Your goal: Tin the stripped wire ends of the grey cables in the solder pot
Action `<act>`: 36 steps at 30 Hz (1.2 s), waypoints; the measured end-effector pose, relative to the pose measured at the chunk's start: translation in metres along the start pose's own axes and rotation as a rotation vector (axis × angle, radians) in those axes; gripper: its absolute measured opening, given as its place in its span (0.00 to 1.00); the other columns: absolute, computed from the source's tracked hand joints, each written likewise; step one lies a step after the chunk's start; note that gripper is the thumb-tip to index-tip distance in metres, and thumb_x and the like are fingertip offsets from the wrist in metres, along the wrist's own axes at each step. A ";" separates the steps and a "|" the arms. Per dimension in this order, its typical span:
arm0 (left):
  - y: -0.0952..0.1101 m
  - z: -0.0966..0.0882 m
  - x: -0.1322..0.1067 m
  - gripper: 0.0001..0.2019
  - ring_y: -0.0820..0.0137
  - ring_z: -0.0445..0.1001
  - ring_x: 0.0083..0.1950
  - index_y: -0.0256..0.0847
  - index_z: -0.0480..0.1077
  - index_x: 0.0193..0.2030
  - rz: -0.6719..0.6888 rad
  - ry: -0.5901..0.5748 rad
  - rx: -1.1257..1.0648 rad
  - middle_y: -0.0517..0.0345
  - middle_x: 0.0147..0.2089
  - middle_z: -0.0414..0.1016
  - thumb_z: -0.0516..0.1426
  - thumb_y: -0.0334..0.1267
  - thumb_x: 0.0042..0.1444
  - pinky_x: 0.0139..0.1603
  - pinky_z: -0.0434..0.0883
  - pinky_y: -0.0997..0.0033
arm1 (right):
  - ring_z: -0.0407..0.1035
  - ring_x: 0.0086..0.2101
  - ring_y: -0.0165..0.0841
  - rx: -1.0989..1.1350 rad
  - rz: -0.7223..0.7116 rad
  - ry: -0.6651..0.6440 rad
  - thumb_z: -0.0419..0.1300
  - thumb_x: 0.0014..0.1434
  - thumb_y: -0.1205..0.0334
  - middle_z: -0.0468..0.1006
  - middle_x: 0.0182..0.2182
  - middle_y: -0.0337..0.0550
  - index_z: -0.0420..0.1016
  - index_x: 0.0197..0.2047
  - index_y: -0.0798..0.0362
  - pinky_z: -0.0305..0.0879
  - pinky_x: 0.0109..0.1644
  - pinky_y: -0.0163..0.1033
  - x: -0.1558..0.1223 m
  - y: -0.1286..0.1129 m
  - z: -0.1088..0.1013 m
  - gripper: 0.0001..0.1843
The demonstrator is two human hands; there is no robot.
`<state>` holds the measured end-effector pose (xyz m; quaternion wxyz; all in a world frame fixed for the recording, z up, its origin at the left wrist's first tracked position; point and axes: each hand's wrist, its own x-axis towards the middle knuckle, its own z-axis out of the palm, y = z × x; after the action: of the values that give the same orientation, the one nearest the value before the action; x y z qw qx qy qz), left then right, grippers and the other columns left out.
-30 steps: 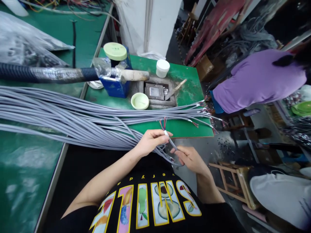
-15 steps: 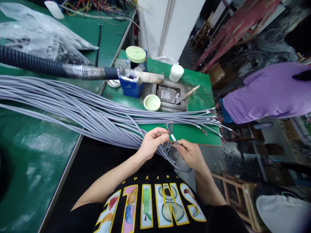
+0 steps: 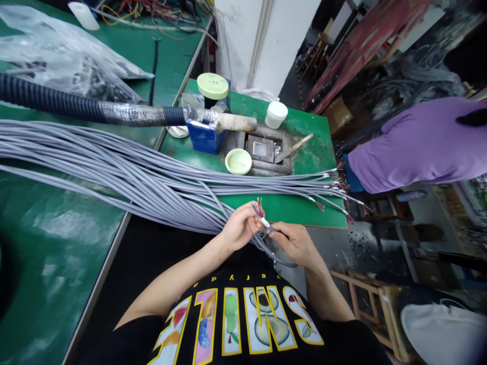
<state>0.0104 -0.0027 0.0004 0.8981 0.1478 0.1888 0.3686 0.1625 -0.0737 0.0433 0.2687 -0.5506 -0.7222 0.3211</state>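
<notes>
A grey multi-core cable is pinched in my right hand (image 3: 296, 242) just below its stripped end. White tape (image 3: 265, 222) wraps the cable there, and thin coloured wires (image 3: 259, 207) fan out beyond it. My left hand (image 3: 241, 227) is closed at these wires, its fingers curled around their base, partly hidden behind them. A thick bundle of grey cables (image 3: 125, 172) runs from the left across the bench beyond my hands. Its stripped ends (image 3: 338, 190), with white tape and coloured wires, lie at the bench's right edge. More cable ends hang below my left hand.
Set in the green bench is a solder pot (image 3: 261, 148) with a scraper (image 3: 294, 148) across it. Around it stand a pale green dish (image 3: 238, 161), a white tub (image 3: 276, 114) and a blue box (image 3: 205, 136) under a hose (image 3: 133, 112). A person in purple (image 3: 422, 144) is at right.
The cable end has tilted left and moved slightly down and left. My left hand's fingers have shifted around the wires; my right hand keeps its grip on the cable.
</notes>
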 end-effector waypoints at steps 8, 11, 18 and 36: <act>0.008 -0.006 0.004 0.07 0.77 0.63 0.22 0.34 0.68 0.26 -0.107 -0.234 0.016 0.59 0.22 0.64 0.60 0.36 0.45 0.20 0.59 0.79 | 0.64 0.26 0.26 -0.012 -0.056 -0.062 0.52 0.65 0.58 0.72 0.24 0.38 0.74 0.37 0.55 0.58 0.32 0.31 0.004 -0.003 -0.002 0.13; 0.010 -0.007 0.005 0.10 0.76 0.62 0.22 0.33 0.70 0.26 -0.108 -0.262 0.048 0.59 0.22 0.64 0.63 0.39 0.43 0.19 0.59 0.78 | 0.64 0.26 0.26 -0.001 -0.053 -0.068 0.52 0.65 0.58 0.72 0.24 0.38 0.74 0.37 0.55 0.58 0.31 0.31 0.004 -0.002 -0.003 0.13; 0.011 -0.011 0.006 0.13 0.77 0.63 0.23 0.32 0.72 0.25 -0.077 -0.259 0.081 0.60 0.22 0.64 0.67 0.40 0.40 0.18 0.59 0.79 | 0.64 0.25 0.25 0.042 -0.047 -0.070 0.52 0.64 0.58 0.72 0.23 0.37 0.74 0.35 0.54 0.58 0.30 0.30 0.006 -0.003 -0.004 0.13; 0.006 -0.002 0.003 0.13 0.79 0.62 0.20 0.37 0.63 0.25 -0.044 -0.159 0.037 0.65 0.20 0.60 0.64 0.40 0.46 0.18 0.65 0.80 | 0.70 0.28 0.28 -0.036 0.027 -0.111 0.51 0.65 0.58 0.77 0.27 0.40 0.75 0.40 0.52 0.64 0.34 0.31 0.012 0.001 -0.010 0.13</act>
<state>0.0076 0.0037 0.0008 0.9154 0.1889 0.1267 0.3322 0.1677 -0.0605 0.0491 0.2137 -0.5463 -0.7343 0.3417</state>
